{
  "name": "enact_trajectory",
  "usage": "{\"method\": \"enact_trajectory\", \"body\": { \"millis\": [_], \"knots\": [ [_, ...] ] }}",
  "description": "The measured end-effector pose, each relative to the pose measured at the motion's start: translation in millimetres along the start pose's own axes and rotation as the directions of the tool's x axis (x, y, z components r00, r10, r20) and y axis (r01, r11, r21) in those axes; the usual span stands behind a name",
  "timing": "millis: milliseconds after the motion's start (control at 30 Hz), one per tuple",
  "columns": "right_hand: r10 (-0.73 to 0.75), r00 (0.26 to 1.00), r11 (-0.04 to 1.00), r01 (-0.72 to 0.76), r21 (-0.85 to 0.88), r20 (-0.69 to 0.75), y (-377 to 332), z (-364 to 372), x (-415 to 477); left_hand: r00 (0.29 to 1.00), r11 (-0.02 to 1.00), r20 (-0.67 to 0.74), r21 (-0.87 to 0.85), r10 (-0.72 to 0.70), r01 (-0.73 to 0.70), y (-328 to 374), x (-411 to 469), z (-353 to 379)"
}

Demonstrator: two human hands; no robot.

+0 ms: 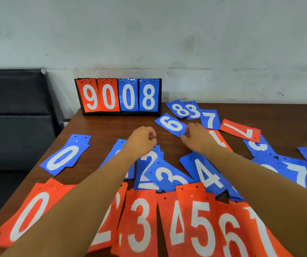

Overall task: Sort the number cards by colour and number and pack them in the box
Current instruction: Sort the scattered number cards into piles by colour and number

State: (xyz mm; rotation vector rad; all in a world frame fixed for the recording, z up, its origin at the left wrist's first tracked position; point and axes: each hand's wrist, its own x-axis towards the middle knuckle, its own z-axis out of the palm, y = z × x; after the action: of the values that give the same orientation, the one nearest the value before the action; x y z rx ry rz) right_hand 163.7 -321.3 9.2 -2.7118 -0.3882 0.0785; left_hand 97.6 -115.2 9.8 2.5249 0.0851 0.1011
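Note:
Number cards lie spread over a brown table (102, 127). Along the near edge runs a row of red cards: 0 (30, 216), 3 (139, 221), 4 (175, 225), 5 (201, 223), 6 (232, 236). Behind it lie blue cards 0 (63, 157), 2 (149, 160), 3 (165, 176) and 4 (205, 173). My right hand (195, 136) pinches the near right edge of a blue 6 card (171, 125). My left hand (141, 139) hovers beside it with loosely curled fingers, holding nothing. My forearms hide parts of both rows.
A black flip scoreboard (118, 113) reading 9 0 0 8 stands at the table's far left against the wall. Blue 8 (179, 108), blue 7 (210, 119), red 7 (239, 129) and more blue cards lie unsorted at the right. A black seat (15, 108) is left of the table.

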Motion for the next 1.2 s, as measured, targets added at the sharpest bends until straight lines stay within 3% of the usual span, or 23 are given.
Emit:
{"method": "enact_trajectory", "body": {
  "millis": [167,300,367,433,500,533,567,600,667,767,833,1000,1133,1200],
  "knots": [
    [0.067,0.997,0.983,-0.060,-0.171,0.039,9.2,21.9,65.6,0.998,0.999,0.063,0.028,0.015,-0.017,-4.2,42.9,31.3],
    [0.165,0.965,0.965,-0.115,-0.236,0.206,3.9,21.4,95.8,0.998,0.999,0.054,0.027,0.033,-0.034,-8.8,61.4,43.4],
    [0.191,0.947,0.981,-0.175,-0.083,0.260,4.1,16.2,101.3,0.999,0.997,0.011,-0.073,-0.039,0.039,-6.9,67.7,45.4],
    [0.208,0.953,0.933,-0.261,0.247,0.222,4.2,8.5,96.6,0.982,0.952,-0.023,-0.252,-0.186,0.174,-3.7,74.3,46.9],
    [0.242,0.938,0.702,-0.346,0.622,0.248,5.2,2.5,86.1,0.940,0.819,0.008,-0.488,-0.342,0.302,-0.2,81.4,44.9],
    [0.219,0.927,0.568,-0.374,0.733,0.303,4.9,-0.3,79.4,0.930,0.719,0.053,-0.619,-0.364,0.317,-0.4,86.0,45.1],
    [0.165,0.921,0.505,-0.386,0.772,0.353,3.8,-1.0,74.5,0.932,0.621,0.098,-0.720,-0.349,0.309,-0.2,89.8,46.1],
    [0.118,0.913,0.519,-0.393,0.759,0.391,2.4,0.1,71.1,0.940,0.562,0.110,-0.777,-0.323,0.284,0.7,91.8,46.2],
    [0.112,0.917,0.639,-0.362,0.679,0.383,0.9,4.9,76.0,0.946,0.587,0.051,-0.773,-0.321,0.240,1.5,94.0,43.0],
    [0.200,0.979,0.892,-0.195,0.407,0.031,9.3,9.2,107.8,0.931,0.629,-0.010,-0.740,-0.364,0.238,-8.7,94.9,40.0],
    [0.179,0.973,0.975,-0.156,0.161,-0.143,17.6,11.4,132.8,0.926,0.658,-0.018,-0.709,-0.376,0.254,-16.2,93.3,38.6],
    [0.286,0.953,0.933,-0.301,-0.196,-0.103,26.3,20.6,171.6,0.923,0.701,-0.016,-0.656,-0.384,0.281,-30.2,93.0,34.8],
    [0.401,0.916,0.910,-0.400,-0.111,-0.011,23.3,15.9,183.5,0.921,0.688,-0.027,-0.673,-0.389,0.271,-36.5,92.6,27.4],
    [0.360,0.932,0.933,-0.360,-0.001,-0.044,23.7,11.8,183.0,0.923,0.688,-0.036,-0.678,-0.384,0.260,-37.0,90.1,25.5]
  ]
}}
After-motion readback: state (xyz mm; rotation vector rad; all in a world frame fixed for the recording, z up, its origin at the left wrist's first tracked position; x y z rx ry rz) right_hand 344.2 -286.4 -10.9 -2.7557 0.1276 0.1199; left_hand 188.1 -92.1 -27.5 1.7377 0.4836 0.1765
